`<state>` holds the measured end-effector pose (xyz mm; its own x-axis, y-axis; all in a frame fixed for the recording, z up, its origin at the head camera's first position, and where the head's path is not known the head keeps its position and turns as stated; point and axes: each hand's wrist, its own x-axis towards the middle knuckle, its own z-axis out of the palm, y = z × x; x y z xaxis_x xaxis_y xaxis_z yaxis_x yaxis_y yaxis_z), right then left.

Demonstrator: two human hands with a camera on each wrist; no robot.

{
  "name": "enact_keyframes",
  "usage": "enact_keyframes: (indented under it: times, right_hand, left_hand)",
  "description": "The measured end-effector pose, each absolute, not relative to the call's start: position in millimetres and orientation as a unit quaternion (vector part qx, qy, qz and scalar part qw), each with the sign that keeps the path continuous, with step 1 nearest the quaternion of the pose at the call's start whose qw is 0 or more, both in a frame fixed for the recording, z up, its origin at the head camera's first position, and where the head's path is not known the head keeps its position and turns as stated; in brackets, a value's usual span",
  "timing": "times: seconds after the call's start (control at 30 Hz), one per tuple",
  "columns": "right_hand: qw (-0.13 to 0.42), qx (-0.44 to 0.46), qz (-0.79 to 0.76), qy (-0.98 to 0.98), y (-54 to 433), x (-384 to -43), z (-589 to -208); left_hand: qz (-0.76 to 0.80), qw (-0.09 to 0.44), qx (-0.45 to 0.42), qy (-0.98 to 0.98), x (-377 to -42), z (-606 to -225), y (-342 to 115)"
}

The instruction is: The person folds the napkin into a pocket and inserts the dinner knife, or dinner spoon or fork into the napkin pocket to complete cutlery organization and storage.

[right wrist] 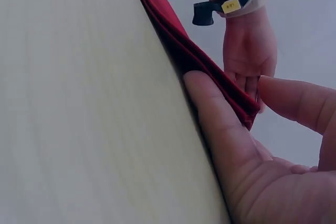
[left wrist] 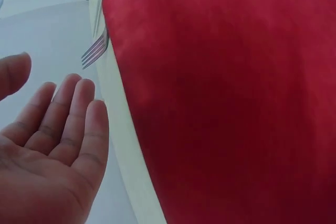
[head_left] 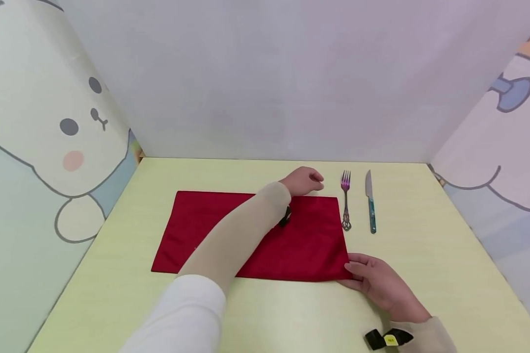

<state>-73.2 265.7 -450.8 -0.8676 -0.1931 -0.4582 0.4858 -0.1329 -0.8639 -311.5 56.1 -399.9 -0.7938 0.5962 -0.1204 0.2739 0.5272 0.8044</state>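
A folded dark-red cloth [head_left: 309,245] lies flat on the pale table, its layered edge showing in the right wrist view. At its near right corner, my right hand [head_left: 380,284] pinches the cloth, one digit under it and another at the upper side; the corner rises slightly. My left arm reaches across the cloth. Just past the far edge, my left hand [head_left: 304,181] holds nothing, and in the left wrist view its fingers [left wrist: 71,116] are loosely extended. Right of the cloth lie a fork [head_left: 346,201] and a knife [head_left: 371,203].
The pale wood-look table [head_left: 424,235] meets a plain light back wall [head_left: 265,88]. Side panels with cartoon figures [head_left: 70,98] flank it. A black wrist device [head_left: 386,338] sits at my right cuff.
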Motion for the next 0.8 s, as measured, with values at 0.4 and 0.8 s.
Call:
enact_keyframes:
  times: [0.4, 0.8]
  right_hand:
    - [0.238, 0.106, -0.722, 0.64, 266, -71, -443]
    - [0.236, 0.106, -0.717, 0.647, 264, -71, -447]
  left_hand:
    - [0.279, 0.197, 0.229, 0.912, -315, -419, 107]
    - [0.206, 0.175, 0.214, 0.939, -305, -430, 125]
